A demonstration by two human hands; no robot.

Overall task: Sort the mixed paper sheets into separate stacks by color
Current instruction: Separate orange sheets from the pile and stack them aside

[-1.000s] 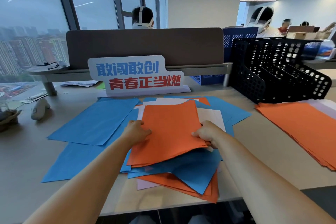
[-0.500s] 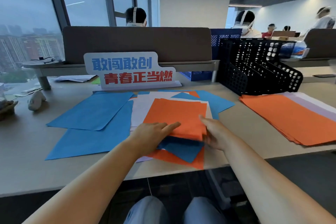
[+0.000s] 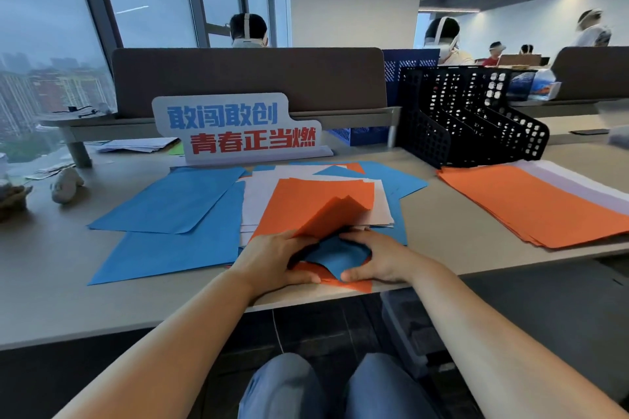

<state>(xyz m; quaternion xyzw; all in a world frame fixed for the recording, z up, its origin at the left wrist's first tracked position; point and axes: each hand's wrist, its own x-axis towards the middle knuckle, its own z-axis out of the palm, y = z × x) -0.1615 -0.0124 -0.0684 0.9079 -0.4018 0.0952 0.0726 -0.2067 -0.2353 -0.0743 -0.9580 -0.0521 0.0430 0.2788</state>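
Orange paper lifts at the near edge of the mixed pile, its front corner curled up off a blue sheet that lies beneath it. The pile sits in the middle of the worktop, close to the front edge, with white and blue sheets fanned out behind and under it. That near placement probably serves the sorting: the sheets are within easy reach, and the finished colours go out to the sides. To the right lies an orange stack, resting partly on pale sheets; to the left, two large blue sheets overlap, well apart from the orange.

The left hand is half curled, fingers tucked under the raised orange edge, thumb lying along the pile's near side; it appears to be pinching those orange sheets and peeling them up as a bundle. The right hand is likewise half curled, fingers at the orange edge above the blue sheet and thumb pressed low on the pile's front. Whether it grips the orange too or only pins the lower sheets is hard to tell, since the fingertips are hidden under paper.

The likely step is separating the top orange sheets from the blue beneath, so they can join the stack on the right. Thin sheets cling, so a blue one could ride along.
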